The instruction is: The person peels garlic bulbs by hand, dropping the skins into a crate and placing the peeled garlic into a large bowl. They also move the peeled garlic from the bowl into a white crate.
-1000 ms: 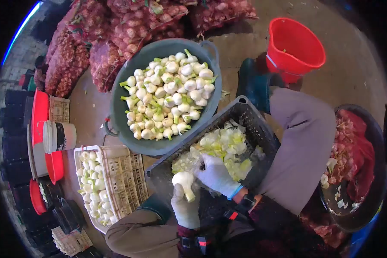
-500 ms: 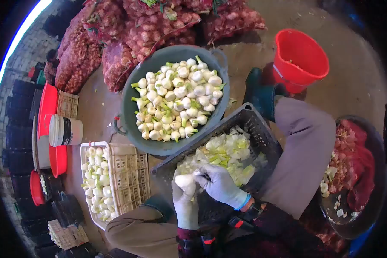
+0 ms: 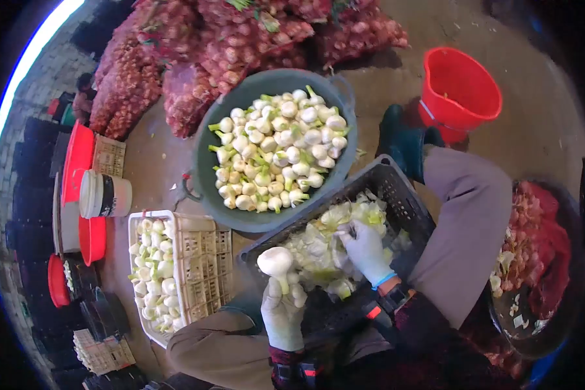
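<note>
Held by its green stem, a white garlic bulb (image 3: 275,261) stands head-up above the fingers of my left hand (image 3: 283,315), which is closed in a pale glove. My right hand (image 3: 365,250), also gloved, is over the black crate (image 3: 406,188) among the pale skins; its fingers look apart, and no bulb shows in them. Loose translucent garlic skins (image 3: 312,244) with green bits lie in this crate between my legs. Just beyond stands a grey-green tub (image 3: 208,175) full of trimmed garlic bulbs (image 3: 276,146).
To the left, a white basket (image 3: 201,260) holds more bulbs, with a white bucket (image 3: 114,197) behind it. A red bucket (image 3: 465,91) stands far right. Red net sacks (image 3: 227,52) are piled at the back. A dark basin (image 3: 500,312) holds bulbs and netting on the right.
My right hand has left the bulb and moved up and right over the skins. My left hand keeps the bulb, now raised with its stem pointing down. The view has shifted slightly.
</note>
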Tool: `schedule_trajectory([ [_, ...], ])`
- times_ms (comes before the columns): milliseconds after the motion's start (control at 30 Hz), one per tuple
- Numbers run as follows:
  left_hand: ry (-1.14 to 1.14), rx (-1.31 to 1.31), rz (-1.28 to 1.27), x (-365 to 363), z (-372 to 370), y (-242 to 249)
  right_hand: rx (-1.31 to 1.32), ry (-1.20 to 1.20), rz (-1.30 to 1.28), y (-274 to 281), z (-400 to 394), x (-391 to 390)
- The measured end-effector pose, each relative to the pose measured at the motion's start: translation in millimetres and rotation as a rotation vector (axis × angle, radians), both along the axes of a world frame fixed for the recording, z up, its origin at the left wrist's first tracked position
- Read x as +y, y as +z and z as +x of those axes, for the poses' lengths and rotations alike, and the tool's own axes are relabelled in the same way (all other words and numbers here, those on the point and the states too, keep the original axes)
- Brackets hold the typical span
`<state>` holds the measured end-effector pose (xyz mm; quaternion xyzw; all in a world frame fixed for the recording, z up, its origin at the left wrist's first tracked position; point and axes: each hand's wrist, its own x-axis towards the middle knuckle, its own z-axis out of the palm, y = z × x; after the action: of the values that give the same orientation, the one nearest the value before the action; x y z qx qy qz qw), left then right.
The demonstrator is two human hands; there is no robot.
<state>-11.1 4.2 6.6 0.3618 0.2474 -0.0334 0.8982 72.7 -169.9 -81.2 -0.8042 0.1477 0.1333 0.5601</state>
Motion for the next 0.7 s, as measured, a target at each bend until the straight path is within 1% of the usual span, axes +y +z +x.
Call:
schedule_trajectory([
  [33,0.019,-0.012,-0.084,3.9,0.6,3.1,-0.126,0.094,-0.107,9.8,-3.0,0.5],
  [67,0.036,-0.041,-0.081,7.5,0.2,4.8,-0.155,0.110,-0.104,11.5,-6.0,0.9],
  [133,0.098,0.013,-0.273,21.0,-8.1,11.8,-0.177,0.085,-0.024,9.1,-13.2,11.3],
  [167,0.260,-0.016,-0.249,23.4,-2.8,17.1,-0.166,0.146,-0.056,13.1,-14.1,9.8],
  [200,0.238,-0.155,-0.339,43.6,-11.7,9.5,-0.157,0.213,-0.089,20.2,-13.8,4.3],
  [267,0.391,-0.269,-0.327,85.1,-17.9,0.1,-0.015,0.222,-0.027,30.4,-8.9,3.6],
  [300,0.419,-0.096,0.554,111.7,-26.6,-8.0,-0.027,0.246,-0.027,28.0,-9.7,13.6],
  [333,0.370,0.116,1.409,135.6,-31.8,-4.5,-0.075,0.251,-0.080,20.6,-9.8,17.8],
  [367,0.352,0.098,1.377,160.2,-35.8,-1.0,-0.116,0.232,-0.152,15.4,-9.4,8.8],
  [400,0.484,-0.220,0.850,189.2,-33.1,9.3,0.089,0.226,-0.011,53.4,-9.0,16.5],
  [433,0.572,-0.474,0.281,210.9,-19.5,16.0,-0.016,0.259,0.067,-34.5,-13.0,9.6],
  [467,0.645,-0.672,-0.308,211.4,5.5,14.3,-0.025,0.279,0.009,-29.6,-14.6,15.8],
  [500,0.613,-0.651,-0.351,193.7,36.6,11.2,0.049,0.330,-0.167,0.2,-13.4,21.3],
  [533,0.557,-0.520,-0.009,176.7,70.8,15.2,-0.010,0.350,-0.233,25.6,-13.9,26.5],
  [567,0.490,-0.392,0.341,159.2,103.8,20.2,-0.120,0.357,-0.151,19.1,-15.6,25.2],
  [600,0.197,-0.337,0.192,140.8,130.9,25.7,-0.078,0.391,-0.095,17.3,-14.9,23.3],
  [633,0.029,-0.145,0.282,125.7,162.4,15.0,-0.014,0.397,-0.062,14.1,-15.8,22.0],
  [667,-0.149,-0.008,0.514,103.0,187.3,14.1,0.048,0.405,-0.026,13.6,-13.3,21.6],
  [700,-0.322,0.088,0.650,98.6,209.3,-20.0,0.053,0.408,-0.056,17.4,-11.1,18.1],
])
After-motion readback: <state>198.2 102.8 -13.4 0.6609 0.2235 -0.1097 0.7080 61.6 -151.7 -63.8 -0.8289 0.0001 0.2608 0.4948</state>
